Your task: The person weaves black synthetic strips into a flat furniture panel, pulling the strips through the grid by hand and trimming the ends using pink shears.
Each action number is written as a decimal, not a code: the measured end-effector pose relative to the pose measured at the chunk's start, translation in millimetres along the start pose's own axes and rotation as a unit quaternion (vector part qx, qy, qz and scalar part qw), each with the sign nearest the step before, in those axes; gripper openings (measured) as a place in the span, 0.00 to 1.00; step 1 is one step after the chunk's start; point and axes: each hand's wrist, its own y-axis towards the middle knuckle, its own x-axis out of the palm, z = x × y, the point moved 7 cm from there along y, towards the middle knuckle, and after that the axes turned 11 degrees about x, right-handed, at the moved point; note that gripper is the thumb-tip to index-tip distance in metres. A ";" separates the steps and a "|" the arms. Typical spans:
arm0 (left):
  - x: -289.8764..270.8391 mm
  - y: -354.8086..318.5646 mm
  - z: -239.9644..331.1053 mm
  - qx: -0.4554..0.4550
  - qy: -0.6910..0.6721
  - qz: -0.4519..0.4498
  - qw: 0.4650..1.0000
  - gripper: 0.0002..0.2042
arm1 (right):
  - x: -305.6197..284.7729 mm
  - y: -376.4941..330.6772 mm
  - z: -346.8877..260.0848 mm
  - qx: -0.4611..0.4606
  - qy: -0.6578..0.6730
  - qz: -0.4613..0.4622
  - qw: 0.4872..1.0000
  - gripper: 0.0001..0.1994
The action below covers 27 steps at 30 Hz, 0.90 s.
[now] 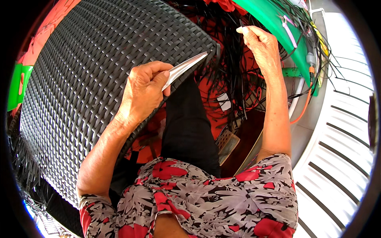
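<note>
A large dark woven wicker panel (103,59) slants across the left of the view. My left hand (145,87) rests against its near edge, fingers closed around a shiny, tapered metal blade-like tool (185,67). The tool's narrow end points up and right, by the panel's corner. Further right, my right hand (262,47) is raised above a mass of loose black strips (234,63). Its thumb and forefinger pinch the end of a thin black strip (241,23); where the rest of that strip runs I cannot tell.
A green curved plastic piece (274,20) stands at the upper right, with pink-handled scissors (289,31) beside it. An orange cable (304,109) hangs below. White slatted panelling (329,158) lines the right. Loose strip ends (24,158) fringe the panel's left edge.
</note>
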 end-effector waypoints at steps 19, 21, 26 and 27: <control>0.3 -0.6 -1.4 0.047 0.007 0.002 0.999 0.10 | -16.9 -143.3 -35.5 0.140 0.354 -0.177 0.908 0.10; -0.6 0.5 -3.9 0.067 0.011 -0.002 0.998 0.11 | -50.9 -179.2 -61.1 0.001 0.455 -0.222 0.862 0.09; 1.5 4.6 -8.4 0.101 0.013 -0.003 0.995 0.11 | -153.4 -250.4 -142.9 -0.198 0.651 -0.174 0.712 0.06; 0.1 5.6 -8.8 0.108 0.021 -0.002 0.994 0.11 | -172.2 -263.5 -156.4 -0.230 0.667 -0.142 0.695 0.06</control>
